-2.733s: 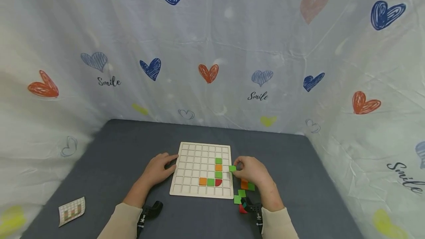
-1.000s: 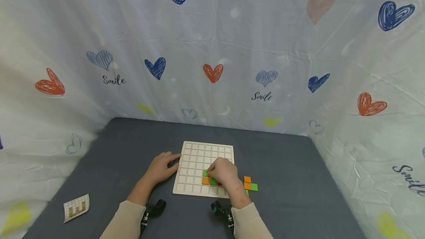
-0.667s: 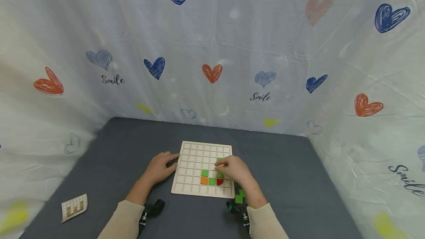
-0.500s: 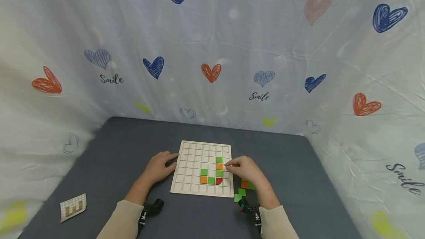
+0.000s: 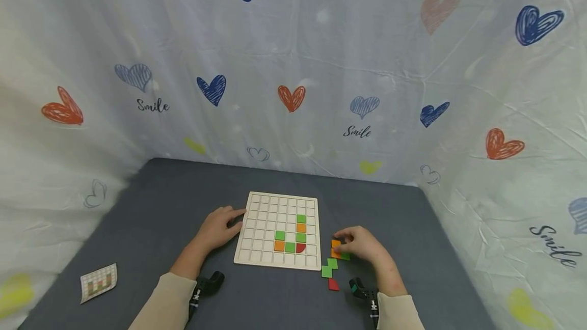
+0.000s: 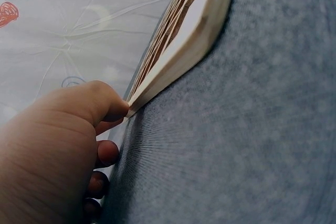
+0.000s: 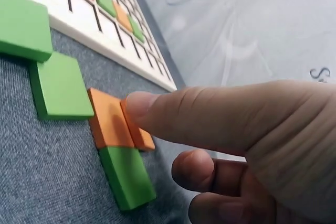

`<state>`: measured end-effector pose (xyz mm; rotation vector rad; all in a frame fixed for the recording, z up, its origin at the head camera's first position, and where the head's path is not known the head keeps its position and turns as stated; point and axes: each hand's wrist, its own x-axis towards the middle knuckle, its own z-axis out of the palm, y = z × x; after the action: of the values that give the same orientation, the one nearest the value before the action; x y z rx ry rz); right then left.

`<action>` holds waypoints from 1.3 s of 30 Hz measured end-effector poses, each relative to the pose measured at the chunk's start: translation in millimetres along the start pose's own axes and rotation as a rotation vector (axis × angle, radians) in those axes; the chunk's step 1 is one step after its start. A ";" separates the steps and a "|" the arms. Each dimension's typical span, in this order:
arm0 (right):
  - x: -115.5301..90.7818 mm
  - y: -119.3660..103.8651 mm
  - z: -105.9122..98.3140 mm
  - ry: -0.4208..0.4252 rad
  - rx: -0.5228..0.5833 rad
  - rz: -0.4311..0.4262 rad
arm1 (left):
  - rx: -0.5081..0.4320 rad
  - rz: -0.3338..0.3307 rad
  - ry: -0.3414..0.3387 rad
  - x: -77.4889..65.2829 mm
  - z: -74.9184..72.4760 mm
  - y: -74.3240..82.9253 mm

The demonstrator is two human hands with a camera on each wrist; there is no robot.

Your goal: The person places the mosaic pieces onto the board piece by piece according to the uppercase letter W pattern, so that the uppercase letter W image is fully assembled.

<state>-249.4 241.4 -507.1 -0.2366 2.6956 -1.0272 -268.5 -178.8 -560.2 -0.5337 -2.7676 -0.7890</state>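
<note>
A pale wooden grid board [image 5: 261, 208] lies on the dark table, with several green and orange square tiles and a red rounded tile [image 5: 300, 248] in its cells. My left hand [image 5: 220, 225] touches the board's left edge with index finger and thumb. Off the board's right side, my right hand [image 5: 362, 242] has thumb and index finger spread about the farther orange tile [image 5: 336, 243]. In the right wrist view the thumb partly covers that orange tile [image 7: 143, 137]; the index finger is hidden there. Next to it lie another orange tile [image 7: 111, 119] and a green tile [image 7: 126, 177].
Two more loose green tiles, one nearer [image 5: 326, 271] and one farther [image 5: 332, 263], lie right of the board, with a red tile [image 5: 333, 284] closer to me. A curled pattern card [image 5: 98, 283] rests at far left. A heart-printed curtain [image 5: 293, 131] surrounds the table.
My right hand has set a green tile into the cell above the board's left orange tile, let go, and moved right to the loose orange tiles. The left hand stays at the board's edge.
</note>
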 end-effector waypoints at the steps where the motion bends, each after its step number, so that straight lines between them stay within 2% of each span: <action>1: 0.0 1.2 0.0 0.001 0.007 0.005 | -0.004 0.001 0.001 0.2 -0.5 0.2; 11: 3.6 9.6 2.2 0.028 0.035 0.024 | -0.003 0.019 0.023 -0.2 -3.7 2.3; 18: 7.0 5.4 -8.4 0.039 0.078 0.034 | -0.002 0.001 0.001 3.1 -1.6 1.4; 23: 8.6 -12.0 -18.2 0.056 0.102 0.006 | -0.005 -0.028 -0.029 2.2 0.3 0.3; 27: 12.6 -31.8 -18.8 0.043 0.111 -0.034 | 0.002 -0.025 -0.027 2.5 0.5 0.7; 32: 19.1 -54.4 -10.5 0.033 0.140 -0.080 | 0.015 -0.009 -0.014 4.4 0.1 1.4; 39: 30.7 -76.2 10.2 0.040 0.087 -0.122 | 0.014 -0.034 -0.023 2.1 2.3 -1.1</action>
<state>-271.1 171.5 -468.6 -0.3713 2.6924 -1.1930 -271.0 -177.8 -562.0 -0.4983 -2.8082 -0.7753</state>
